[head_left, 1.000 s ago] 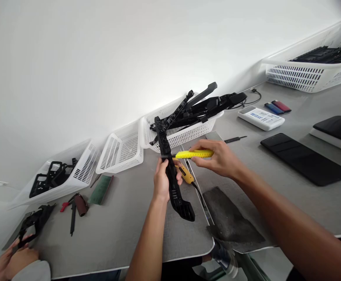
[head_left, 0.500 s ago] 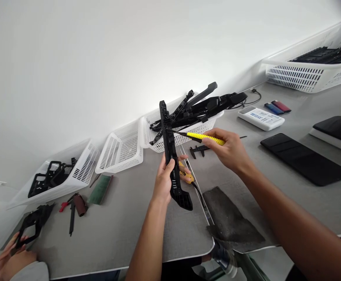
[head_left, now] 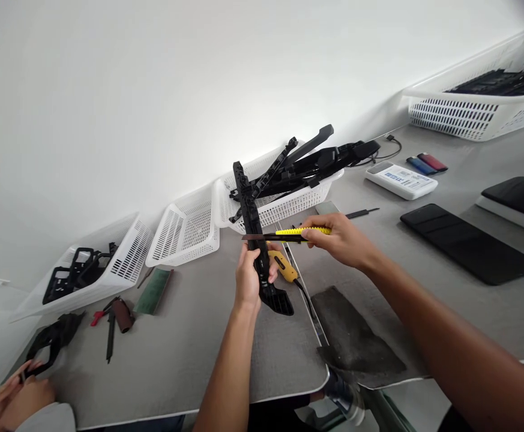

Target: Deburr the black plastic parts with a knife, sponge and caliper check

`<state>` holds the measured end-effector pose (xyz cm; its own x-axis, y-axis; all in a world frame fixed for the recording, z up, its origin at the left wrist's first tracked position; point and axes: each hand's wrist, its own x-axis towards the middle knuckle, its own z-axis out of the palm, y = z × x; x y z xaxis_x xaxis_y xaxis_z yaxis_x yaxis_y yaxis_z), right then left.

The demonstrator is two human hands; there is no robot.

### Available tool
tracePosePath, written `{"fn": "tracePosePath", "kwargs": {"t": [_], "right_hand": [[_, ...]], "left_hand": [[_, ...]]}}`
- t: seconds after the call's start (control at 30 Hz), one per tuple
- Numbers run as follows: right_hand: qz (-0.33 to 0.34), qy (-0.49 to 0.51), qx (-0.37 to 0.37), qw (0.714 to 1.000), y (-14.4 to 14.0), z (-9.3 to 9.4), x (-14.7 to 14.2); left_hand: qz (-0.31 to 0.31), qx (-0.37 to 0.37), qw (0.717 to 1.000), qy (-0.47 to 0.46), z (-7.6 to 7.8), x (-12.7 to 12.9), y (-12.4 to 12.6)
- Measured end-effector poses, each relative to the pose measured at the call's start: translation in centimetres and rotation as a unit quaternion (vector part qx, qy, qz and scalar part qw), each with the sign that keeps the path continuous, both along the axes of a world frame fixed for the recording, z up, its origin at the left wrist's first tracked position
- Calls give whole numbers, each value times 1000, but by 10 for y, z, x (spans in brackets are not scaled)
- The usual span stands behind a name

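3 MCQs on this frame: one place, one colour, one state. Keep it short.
1. Where is the yellow-handled knife's blade?
A. across the long black plastic part
B. inside a basket
C. flat on the table

2. What colour are the baskets along the wall?
A. blue
B. white
C. grey

3. How is the long black plastic part held?
A. lying on the table
B. gripped in the left hand, raised off the table
C. hanging from the right hand

Key: 1 A, the blade crosses the part just above the left hand. 2 B, the middle basket and its neighbours are white. 3 B, left-hand fingers wrap it; the right hand holds the knife.
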<state>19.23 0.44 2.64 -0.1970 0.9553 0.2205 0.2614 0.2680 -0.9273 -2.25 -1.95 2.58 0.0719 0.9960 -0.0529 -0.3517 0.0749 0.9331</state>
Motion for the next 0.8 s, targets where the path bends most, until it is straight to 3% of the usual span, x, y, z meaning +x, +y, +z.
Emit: {"fn": "tracePosePath", "kwargs": {"t": [0.13, 0.33, 0.57, 0.67, 0.8], "right_hand": [[-9, 57, -50, 997, 3, -4, 4], [2, 126, -100, 987, 5, -4, 5], [27, 140, -99, 985, 4, -3, 5], [-12, 88, -83, 993, 4, -4, 5], [-118, 31, 11, 993, 3, -2, 4]], "left_hand": [[-13, 21, 1000, 11, 2, 3, -2], [-16, -6, 1000, 20, 0, 3, -3], [-19, -11, 999, 31, -2, 1, -1], [-22, -4, 999, 30, -2, 0, 0], [-32, -4, 999, 21, 0, -1, -1]]}}
